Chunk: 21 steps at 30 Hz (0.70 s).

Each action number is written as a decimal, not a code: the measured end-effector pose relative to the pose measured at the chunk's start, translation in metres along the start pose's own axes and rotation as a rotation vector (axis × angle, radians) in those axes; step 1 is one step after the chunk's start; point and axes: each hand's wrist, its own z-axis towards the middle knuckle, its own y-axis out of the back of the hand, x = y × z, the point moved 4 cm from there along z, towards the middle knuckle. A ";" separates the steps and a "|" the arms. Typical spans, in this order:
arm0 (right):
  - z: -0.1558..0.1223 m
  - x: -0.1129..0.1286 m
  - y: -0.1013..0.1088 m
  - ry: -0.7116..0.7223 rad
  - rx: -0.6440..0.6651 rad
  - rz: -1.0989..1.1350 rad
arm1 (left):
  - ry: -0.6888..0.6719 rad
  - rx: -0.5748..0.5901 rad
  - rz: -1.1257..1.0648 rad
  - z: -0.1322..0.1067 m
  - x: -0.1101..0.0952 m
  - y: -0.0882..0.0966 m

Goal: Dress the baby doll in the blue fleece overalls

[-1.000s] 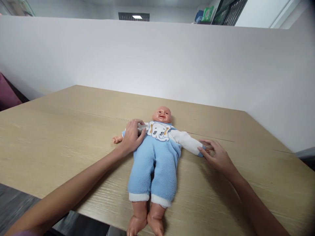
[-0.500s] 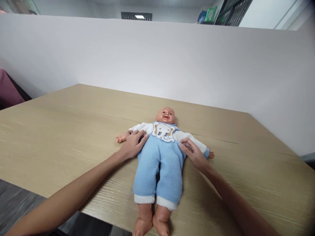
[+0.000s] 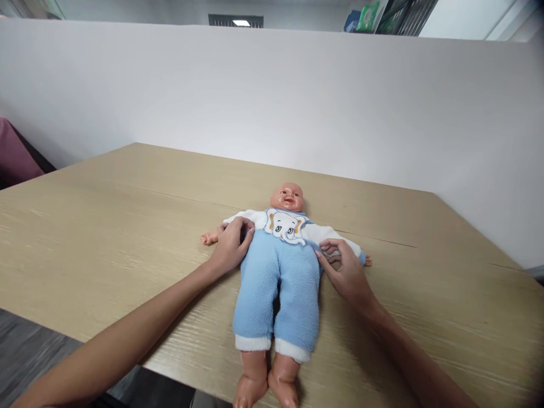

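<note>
A baby doll lies on its back on the wooden table, head away from me and bare feet towards me. It is dressed in a light blue fleece outfit with white sleeves, white leg cuffs and an elephant patch on the chest. At the doll's side, on the left of the view, my left hand has curled fingers with the thumb closing on the clothing. Across from it, my right hand pinches the outfit at the other side of the waist, below the sleeve. Some fingertips are hidden.
The wooden table spreads out around the doll, with thin seams across its top. Behind it rises a white partition. A maroon cloth-like thing shows at the left edge. Grey floor is visible at the lower left.
My fingers have curled in more, from lying along the doll's sides to pinching its clothing. The right hand has shifted slightly to the right. The doll lies almost as before.
</note>
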 end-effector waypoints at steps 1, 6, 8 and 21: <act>-0.001 0.002 0.011 0.073 -0.039 -0.134 | -0.002 -0.027 0.011 0.001 -0.001 0.002; -0.003 -0.023 0.056 0.239 -0.105 -0.435 | -0.139 -0.070 0.003 0.010 -0.036 0.008; -0.003 -0.045 0.062 0.180 -0.046 -0.397 | -0.241 -0.017 -0.033 0.016 -0.062 0.003; -0.007 -0.013 0.075 -0.035 -0.130 0.023 | -0.666 0.517 0.088 0.072 -0.135 -0.102</act>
